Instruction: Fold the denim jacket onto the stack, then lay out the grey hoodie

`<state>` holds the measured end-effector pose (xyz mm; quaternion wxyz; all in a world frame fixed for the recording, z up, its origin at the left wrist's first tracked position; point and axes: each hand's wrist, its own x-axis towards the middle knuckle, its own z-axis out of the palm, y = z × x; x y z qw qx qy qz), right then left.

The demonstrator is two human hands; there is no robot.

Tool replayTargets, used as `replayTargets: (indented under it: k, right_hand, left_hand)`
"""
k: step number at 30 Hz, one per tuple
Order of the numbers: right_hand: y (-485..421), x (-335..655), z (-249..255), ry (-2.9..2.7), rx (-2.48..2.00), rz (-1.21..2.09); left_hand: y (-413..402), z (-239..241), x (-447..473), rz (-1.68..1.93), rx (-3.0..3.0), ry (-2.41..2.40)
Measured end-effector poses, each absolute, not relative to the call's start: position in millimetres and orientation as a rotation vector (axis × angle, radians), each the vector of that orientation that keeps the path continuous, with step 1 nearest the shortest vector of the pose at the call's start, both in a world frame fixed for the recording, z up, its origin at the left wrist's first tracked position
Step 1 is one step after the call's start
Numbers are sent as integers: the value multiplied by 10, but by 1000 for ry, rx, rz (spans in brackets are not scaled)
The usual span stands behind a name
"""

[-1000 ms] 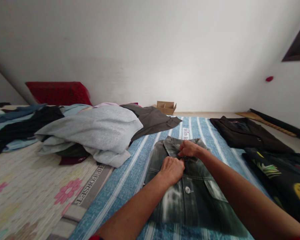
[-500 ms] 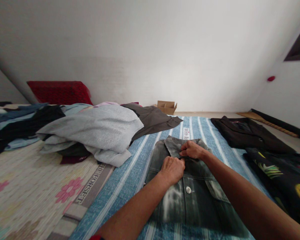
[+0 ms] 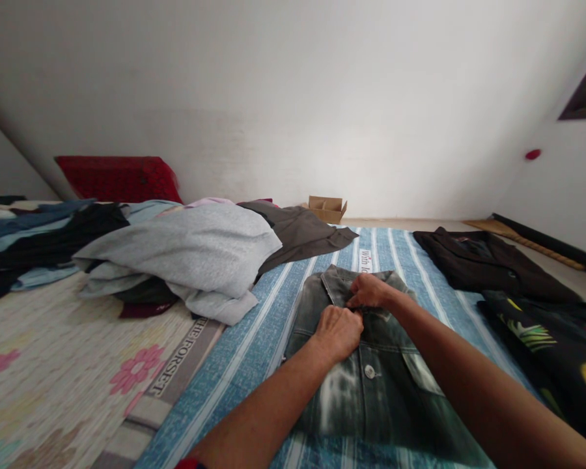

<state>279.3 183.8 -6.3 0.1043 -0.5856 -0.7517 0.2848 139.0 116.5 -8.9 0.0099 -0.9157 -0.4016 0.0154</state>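
A folded grey-green denim jacket [image 3: 332,391] lies front up on the blue striped sheet [image 3: 254,332], its collar away from me. My left hand [image 3: 339,332] is closed on the front edge just under the collar, fingertips curled out of sight. Close above it, my right hand [image 3: 368,291] pinches the same front opening by the collar. What exactly is between the fingertips, cloth or a button, is hidden. One pale button [image 3: 370,371] shows fastened lower on the front.
A grey garment [image 3: 190,254] and other loose clothes are heaped at left on a flowered mat [image 3: 68,365]. To the right lie a folded dark brown garment [image 3: 493,260] and a black printed one [image 3: 542,332]. A small cardboard box [image 3: 326,210] stands by the wall.
My right hand has shifted very slightly left at the collar. My left hand stays on the jacket front. The whole view has moved a touch.
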Motion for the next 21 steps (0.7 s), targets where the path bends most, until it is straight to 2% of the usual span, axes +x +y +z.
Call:
replayTargets:
  k: [21]
  right_hand:
    - [1602, 2828, -304, -2100, -1577, 561]
  left_hand:
    - [1181, -66, 1332, 100, -2782, -1291]
